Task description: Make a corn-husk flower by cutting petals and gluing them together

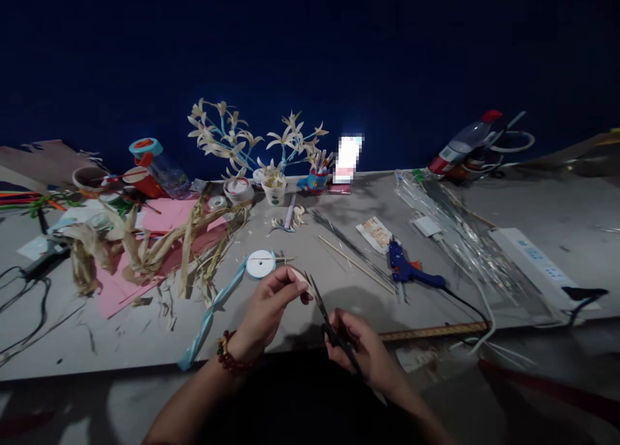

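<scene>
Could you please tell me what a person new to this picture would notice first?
Probably the glaring, blurred-out rectangle at the back of the table, against the dark blue wall. Left of it, pale flowers on light-blue stems rise from small pots. In the front centre, the right hand holds dark scissors close to a small pale piece in the left hand.

Left hand (271,303): pinches a pale piece (300,276)
Right hand (356,347): holds scissors (325,313) pointing toward 11 o'clock
Ribbon spool (256,267): 11 o'clock from left hand
Glue gun (409,272): 1 o'clock from right hand
Dried husks (133,248): 10 o'clock from left hand
</scene>
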Demonstrator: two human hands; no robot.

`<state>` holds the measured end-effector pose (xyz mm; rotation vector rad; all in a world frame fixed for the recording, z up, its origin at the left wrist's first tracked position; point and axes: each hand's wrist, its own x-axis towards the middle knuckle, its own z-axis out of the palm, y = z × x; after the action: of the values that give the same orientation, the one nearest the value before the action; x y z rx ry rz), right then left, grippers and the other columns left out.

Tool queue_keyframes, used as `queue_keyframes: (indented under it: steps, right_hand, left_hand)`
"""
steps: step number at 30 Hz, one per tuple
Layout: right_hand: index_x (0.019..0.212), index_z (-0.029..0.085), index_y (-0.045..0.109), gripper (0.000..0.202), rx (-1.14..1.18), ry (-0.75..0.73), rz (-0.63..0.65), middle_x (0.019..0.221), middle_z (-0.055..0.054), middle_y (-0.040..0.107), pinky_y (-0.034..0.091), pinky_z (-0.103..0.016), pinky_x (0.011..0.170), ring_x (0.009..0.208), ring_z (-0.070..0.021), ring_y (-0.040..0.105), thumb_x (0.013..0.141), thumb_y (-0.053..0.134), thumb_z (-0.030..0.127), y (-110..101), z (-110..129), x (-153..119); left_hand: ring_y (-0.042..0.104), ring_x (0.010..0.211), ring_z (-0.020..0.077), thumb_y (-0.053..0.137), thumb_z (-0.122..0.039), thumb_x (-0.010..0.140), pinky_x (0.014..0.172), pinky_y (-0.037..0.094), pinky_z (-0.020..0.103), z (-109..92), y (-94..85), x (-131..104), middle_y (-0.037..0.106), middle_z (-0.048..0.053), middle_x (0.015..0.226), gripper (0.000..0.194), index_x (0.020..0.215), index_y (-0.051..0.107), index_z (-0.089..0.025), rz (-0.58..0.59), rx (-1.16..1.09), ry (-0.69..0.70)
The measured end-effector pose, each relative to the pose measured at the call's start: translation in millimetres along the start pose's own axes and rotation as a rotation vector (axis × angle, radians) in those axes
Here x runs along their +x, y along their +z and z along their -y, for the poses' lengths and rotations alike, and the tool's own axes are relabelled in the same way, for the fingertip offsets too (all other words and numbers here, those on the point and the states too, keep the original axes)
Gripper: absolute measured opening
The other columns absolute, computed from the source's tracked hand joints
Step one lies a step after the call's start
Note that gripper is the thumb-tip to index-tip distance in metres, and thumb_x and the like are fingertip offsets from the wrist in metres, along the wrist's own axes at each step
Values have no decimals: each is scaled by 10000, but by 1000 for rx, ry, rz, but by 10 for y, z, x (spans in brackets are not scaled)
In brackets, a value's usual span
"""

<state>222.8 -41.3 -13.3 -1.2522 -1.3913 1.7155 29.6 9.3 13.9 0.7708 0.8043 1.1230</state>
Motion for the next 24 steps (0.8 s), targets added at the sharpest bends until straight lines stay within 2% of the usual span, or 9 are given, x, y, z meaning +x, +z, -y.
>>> queue_keyframes:
  steps: [6, 14, 19, 24]
  right_hand:
    - [812, 219, 490, 678, 84, -22, -1, 713, 23, 511, 376, -249, 578, 623, -129, 442, 652, 687, 847, 76, -21, 5]
    - [808, 219, 494, 650, 33, -13, -23, 722, 23, 518, 378, -249, 590, 628, -130, 447, 649, 730, 804, 65, -1, 6]
    - [776, 213, 512, 676, 22, -29, -42, 706, 21, 515, 375, -245, 573, 622, -130, 442, 633, 697, 847, 65, 28, 20]
    - [763, 218, 483, 654, 1, -9, -21, 680, 38, 489, 382, -240, 569, 592, -115, 410, 633, 732, 809, 43, 61, 29]
  left_hand:
    - [597, 684, 126, 791, -237, 788, 686, 469, 250, 46, 67, -27, 646, 0, 723, 179, 716, 646, -160, -85, -93, 22]
    - [593, 697, 124, 776, -236, 813, 706, 469, 252, 55, 62, -37, 653, -7, 737, 168, 731, 646, -170, -84, -50, 54]
    - [590, 695, 125, 773, -243, 818, 704, 466, 250, 58, 58, -37, 655, -4, 731, 166, 739, 647, -171, -76, -40, 63]
    - [583, 685, 125, 779, -249, 807, 699, 465, 250, 38, 66, -27, 646, -5, 718, 189, 722, 630, -169, -89, -27, 55]
